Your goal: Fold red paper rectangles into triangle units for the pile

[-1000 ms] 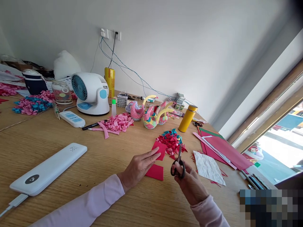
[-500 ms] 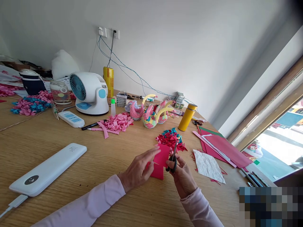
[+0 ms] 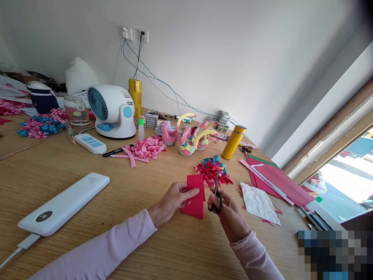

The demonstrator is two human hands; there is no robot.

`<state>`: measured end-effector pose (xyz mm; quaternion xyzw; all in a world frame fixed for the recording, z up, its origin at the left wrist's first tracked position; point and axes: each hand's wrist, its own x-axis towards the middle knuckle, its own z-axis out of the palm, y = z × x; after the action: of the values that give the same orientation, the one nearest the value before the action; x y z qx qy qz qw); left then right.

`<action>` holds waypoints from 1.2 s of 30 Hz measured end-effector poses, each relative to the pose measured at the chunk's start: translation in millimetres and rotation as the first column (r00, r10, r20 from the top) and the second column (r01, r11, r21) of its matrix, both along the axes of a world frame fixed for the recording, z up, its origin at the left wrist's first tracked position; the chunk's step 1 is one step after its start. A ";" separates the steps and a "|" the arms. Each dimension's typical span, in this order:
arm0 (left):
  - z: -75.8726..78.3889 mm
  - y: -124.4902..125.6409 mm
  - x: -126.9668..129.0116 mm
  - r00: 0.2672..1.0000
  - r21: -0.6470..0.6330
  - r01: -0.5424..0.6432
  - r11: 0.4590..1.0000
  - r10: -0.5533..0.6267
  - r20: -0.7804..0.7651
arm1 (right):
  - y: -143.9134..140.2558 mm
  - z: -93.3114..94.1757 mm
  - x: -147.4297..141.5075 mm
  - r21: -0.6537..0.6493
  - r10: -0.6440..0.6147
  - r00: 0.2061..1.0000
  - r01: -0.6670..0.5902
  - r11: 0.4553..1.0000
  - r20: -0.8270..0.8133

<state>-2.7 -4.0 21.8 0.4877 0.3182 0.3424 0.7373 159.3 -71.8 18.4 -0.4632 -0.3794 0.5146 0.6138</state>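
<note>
Between thumb and fingers, my left hand (image 3: 171, 200) grips a piece of red paper (image 3: 196, 182). More red paper (image 3: 192, 210) shows below my thumb; I cannot tell if both are one sheet. My right hand (image 3: 231, 212) holds black-handled scissors (image 3: 216, 198), with the blades pointing up and away, just right of the paper. Beyond both hands lies a heap of folded red and teal paper triangles (image 3: 212, 169). A crumpled white tissue (image 3: 260, 204) rests to the right over thin red paper strips.
A white power bank (image 3: 67, 202) lies at left. Behind it are a fan (image 3: 112, 111), a remote-like white power strip (image 3: 91, 143) and pink paper pieces (image 3: 149, 148). Folded-paper swans (image 3: 192, 140) and a yellow flask (image 3: 234, 142) stand further back. Coloured sheets (image 3: 282, 182) lie at right.
My left hand has closed on the red paper, thumb now on top, and lifted it slightly. My right hand has shifted a little right with the scissors, away from the paper.
</note>
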 end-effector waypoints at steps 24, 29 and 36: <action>11.8 -2.0 -4.2 0.989 -0.094 -0.148 0.985 0.148 -0.003 | -32.3 3.8 -7.0 -0.077 0.260 0.867 -0.251 0.965 0.426; 5.9 1.2 -3.2 0.991 -0.123 -0.109 0.986 0.117 0.062 | -29.2 -2.8 -4.0 -0.083 0.219 0.898 -0.202 0.976 0.382; -0.3 -1.0 0.0 0.982 -0.229 -0.058 0.972 0.097 0.160 | -17.3 -11.9 -13.9 -0.022 0.001 0.989 0.002 1.000 0.150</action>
<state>-2.7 -5.0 21.5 0.3580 0.3096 0.3733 0.7979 145.4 -89.0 6.6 -0.5073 -0.4189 0.4822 0.5785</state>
